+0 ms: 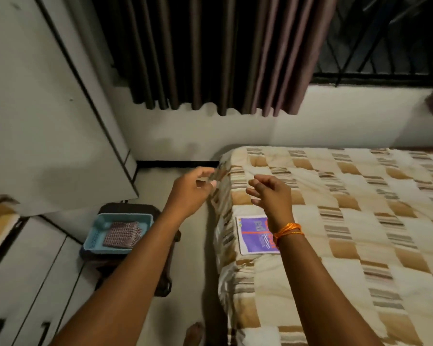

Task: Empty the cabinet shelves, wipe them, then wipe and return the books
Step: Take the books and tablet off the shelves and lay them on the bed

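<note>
Hovering above the corner of the bed [335,221], both hands hold nothing. The left hand [193,188] hangs past the mattress edge with its fingers loosely curled; motion blur smears the fingertips, yet nothing seems pinched between them. The right hand [270,196] floats over the checked blanket, fingers relaxed and slightly bent, an orange thread band [288,231] at the wrist.

One purple book [254,234] lies flat on the blanket near the bed's edge, directly under the right wrist and partly covered by it. A folded checked cloth [123,233] sits in a blue tray [98,236] on a dark stool [135,270] beside the bed.

The risks, as a judgement: the book rests close to the mattress edge on soft bedding, so a careless sweep of the forearm could nudge it off to the floor. Books stacked there later may slide or tip, because the blanket gives. The tray also overhangs its stool a little and a knee could knock it.

Much is hard to read. The cabinet shelves themselves are not visible; only a white cabinet door [48,121] and drawers [23,283] at the left, cropped by the frame. Whether other books remain anywhere cannot be told. The book's cover text is too blurred to read.
</note>
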Demonstrator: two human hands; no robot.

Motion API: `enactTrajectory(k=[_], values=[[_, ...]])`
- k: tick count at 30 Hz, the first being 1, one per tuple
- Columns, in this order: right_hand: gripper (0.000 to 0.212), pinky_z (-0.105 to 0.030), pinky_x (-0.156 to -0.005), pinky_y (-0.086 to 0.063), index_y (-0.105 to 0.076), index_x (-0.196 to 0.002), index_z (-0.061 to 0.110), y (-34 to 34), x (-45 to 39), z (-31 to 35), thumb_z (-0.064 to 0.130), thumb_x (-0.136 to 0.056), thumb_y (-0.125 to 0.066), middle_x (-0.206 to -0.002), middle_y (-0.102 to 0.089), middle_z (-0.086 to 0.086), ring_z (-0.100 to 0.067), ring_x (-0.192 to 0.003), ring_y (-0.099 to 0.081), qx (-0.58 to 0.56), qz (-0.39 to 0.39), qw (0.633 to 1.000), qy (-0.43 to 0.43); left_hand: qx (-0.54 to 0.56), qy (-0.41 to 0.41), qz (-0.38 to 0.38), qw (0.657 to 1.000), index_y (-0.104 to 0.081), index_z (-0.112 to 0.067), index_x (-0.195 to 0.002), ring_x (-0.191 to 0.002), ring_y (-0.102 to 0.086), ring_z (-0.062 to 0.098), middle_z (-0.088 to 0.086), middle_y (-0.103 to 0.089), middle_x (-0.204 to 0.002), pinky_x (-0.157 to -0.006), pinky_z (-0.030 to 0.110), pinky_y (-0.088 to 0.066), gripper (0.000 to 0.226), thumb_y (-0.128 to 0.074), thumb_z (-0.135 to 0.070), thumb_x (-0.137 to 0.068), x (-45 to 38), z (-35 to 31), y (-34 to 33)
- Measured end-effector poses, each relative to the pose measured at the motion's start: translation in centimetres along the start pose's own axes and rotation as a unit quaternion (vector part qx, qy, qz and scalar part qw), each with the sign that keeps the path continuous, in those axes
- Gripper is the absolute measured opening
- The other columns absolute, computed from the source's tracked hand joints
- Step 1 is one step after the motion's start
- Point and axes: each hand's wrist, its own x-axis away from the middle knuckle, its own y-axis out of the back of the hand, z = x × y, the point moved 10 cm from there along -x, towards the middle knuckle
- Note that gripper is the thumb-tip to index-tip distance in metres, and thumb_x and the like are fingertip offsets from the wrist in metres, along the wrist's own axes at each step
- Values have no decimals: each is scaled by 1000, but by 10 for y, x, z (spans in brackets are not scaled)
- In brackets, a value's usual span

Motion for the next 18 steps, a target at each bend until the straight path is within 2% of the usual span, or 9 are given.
enactTrajectory(k=[4,7,10,14,18], values=[[12,-29,-66,-53,-69,-107,11,-69,7,20,14,-96,-65,-98,-75,-10,-19,-85,-75,24,82,996,22,-1,25,-82,996,-66,-31,-127,-100,-63,2,-18,-65,-117,-79,9,-41,32,-68,-29,-95,27,14,67],[10,-28,-65,-52,-68,-105,14,-121,18,39,15,-97,-64,-101,-75,-8,-16,-84,-75,38,137,988,56,-2,27,-135,990,-68,-29,-125,-100,-65,5,-13,-68,-118,-85,16,-48,31,-69,-26,-94,46,17,114],[11,-34,-73,-58,-69,-106,17,-180,42,60,21,-98,-63,-104,-76,-4,-18,-91,-75,48,204,973,94,-11,37,-190,981,-69,-27,-125,-101,-65,5,-12,-68,-119,-89,22,-52,30,-69,-25,-94,69,25,168],[12,-40,-82,-61,-69,-105,17,-256,77,83,25,-98,-62,-103,-76,-2,-16,-91,-75,58,287,947,132,-34,53,-243,968,-68,-30,-123,-100,-63,1,-15,-65,-120,-80,11,-45,29,-70,-25,-94,100,35,239],[14,-46,-84,-59,-70,-105,14,-333,117,103,24,-98,-63,-103,-76,-4,-21,-92,-74,60,353,921,155,-56,69,-301,950,-68,-26,-124,-106,-65,8,-12,-65,-124,-89,24,-52,30,-69,-24,-95,143,43,316]])
